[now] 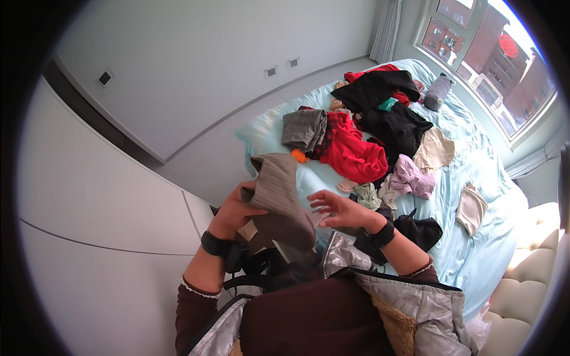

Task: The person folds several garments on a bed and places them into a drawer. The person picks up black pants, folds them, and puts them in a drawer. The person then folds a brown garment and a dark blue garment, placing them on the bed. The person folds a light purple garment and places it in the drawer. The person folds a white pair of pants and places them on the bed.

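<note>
In front of my body I hold a folded grey-brown garment (278,196) with ribbed or pleated lines. My left hand (234,209) grips its left edge, the thumb lying over the cloth. The garment's lower part bulges towards me and looks slightly blurred. My right hand (347,210) hovers just right of the cloth, fingers apart, apparently holding nothing. Each wrist wears a black band. Beyond my hands lie a folded grey checked garment (305,129), a small orange item (299,155) and a bright red garment (354,153) on the bed.
Light-blue bedding (481,267) carries black clothes (392,124), a lilac garment (410,177), cream cloths (471,209) and a grey plush bolster (438,92). White cabinet fronts (107,187) rise on my left. A tufted cream headboard (525,285) stands at right, near the window (494,58).
</note>
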Available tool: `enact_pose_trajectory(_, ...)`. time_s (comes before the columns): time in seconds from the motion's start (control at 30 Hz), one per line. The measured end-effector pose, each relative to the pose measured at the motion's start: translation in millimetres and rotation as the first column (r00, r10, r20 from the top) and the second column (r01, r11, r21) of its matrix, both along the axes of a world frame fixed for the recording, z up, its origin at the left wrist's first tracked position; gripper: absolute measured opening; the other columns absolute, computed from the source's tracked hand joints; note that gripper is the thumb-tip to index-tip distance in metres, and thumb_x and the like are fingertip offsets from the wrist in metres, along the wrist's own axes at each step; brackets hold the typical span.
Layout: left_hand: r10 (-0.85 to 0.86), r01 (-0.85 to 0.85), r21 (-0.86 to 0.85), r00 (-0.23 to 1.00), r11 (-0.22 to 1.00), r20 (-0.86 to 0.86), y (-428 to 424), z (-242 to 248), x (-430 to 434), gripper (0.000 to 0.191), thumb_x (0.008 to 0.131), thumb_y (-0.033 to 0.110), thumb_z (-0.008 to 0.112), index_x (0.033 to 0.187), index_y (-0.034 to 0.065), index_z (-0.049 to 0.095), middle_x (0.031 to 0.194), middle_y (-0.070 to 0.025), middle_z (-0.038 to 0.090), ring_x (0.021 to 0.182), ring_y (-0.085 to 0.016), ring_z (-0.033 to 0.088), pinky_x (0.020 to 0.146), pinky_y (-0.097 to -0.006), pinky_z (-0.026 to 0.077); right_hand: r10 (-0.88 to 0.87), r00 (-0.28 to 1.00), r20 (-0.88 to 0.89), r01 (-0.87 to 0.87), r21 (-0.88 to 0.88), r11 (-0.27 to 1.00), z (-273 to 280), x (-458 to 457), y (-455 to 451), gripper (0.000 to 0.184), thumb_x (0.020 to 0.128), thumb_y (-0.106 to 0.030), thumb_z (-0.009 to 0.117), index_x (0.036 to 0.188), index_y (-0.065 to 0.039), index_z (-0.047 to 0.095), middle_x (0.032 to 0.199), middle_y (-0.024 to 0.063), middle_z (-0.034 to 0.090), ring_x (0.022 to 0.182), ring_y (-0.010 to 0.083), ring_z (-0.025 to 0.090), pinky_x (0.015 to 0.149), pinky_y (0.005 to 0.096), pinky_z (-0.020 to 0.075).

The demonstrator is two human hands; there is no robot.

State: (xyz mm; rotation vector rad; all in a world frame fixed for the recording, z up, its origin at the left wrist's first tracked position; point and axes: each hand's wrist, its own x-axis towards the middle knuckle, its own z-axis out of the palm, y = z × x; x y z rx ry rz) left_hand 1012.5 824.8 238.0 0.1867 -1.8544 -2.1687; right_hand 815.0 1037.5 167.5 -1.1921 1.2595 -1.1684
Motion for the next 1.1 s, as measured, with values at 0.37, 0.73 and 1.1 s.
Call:
enact_pose_trajectory(0.37, -0.246, 0.209, -0.312, 0.966, 0.927, -0.084, 1.4, 113.3, -4.8, 0.037, 0.066, -0.004, 0.070, 0.100, 0.0005, 0.057, 0.087, 0.0023, 0.059, 0.085, -0.008, 0.053, 0.077, -0.0235, 0.044, -0.025, 0.985, 0.173, 0.070, -0.253, 0.965, 150.2, 7.5, -41.4, 0.034, 0.079, -0.017, 0.068, 0.107, 0.000, 0.058, 0.097, 0.0015, 0.062, 0.089, 0.0084, 0.056, 0.081, 0.0234, 0.0458)
enact_pose_trajectory(0.73, 0.360, -0.560, -0.617, 0.828, 0.553, -0.430, -46.2, 194.2, 5.0, 0.017, 0.077, 0.013, 0.066, 0.087, 0.0060, 0.054, 0.076, 0.0019, 0.056, 0.072, -0.007, 0.050, 0.068, -0.0214, 0.041, -0.424, 0.846, 0.324, 0.532, -0.442, 0.723, 270.7, -8.1, -67.1, 0.027, 0.083, -0.015, 0.062, 0.103, 0.003, 0.058, 0.090, 0.0087, 0.064, 0.076, 0.0156, 0.064, 0.068, 0.0261, 0.0527)
enact_pose_trajectory(1.1, 0.372, -0.641, -0.594, 0.767, 0.487, -0.523, -43.3, 201.5, 29.3, 0.026, 0.079, 0.022, 0.065, 0.094, 0.0026, 0.058, 0.082, -0.0004, 0.059, 0.075, -0.009, 0.053, 0.071, -0.0230, 0.042, -0.434, 0.844, 0.313, 0.536, -0.485, 0.692, 275.7, -6.5, -68.3, 0.030, 0.083, -0.016, 0.062, 0.107, 0.001, 0.055, 0.096, 0.0101, 0.063, 0.083, 0.0181, 0.063, 0.072, 0.0287, 0.0526)
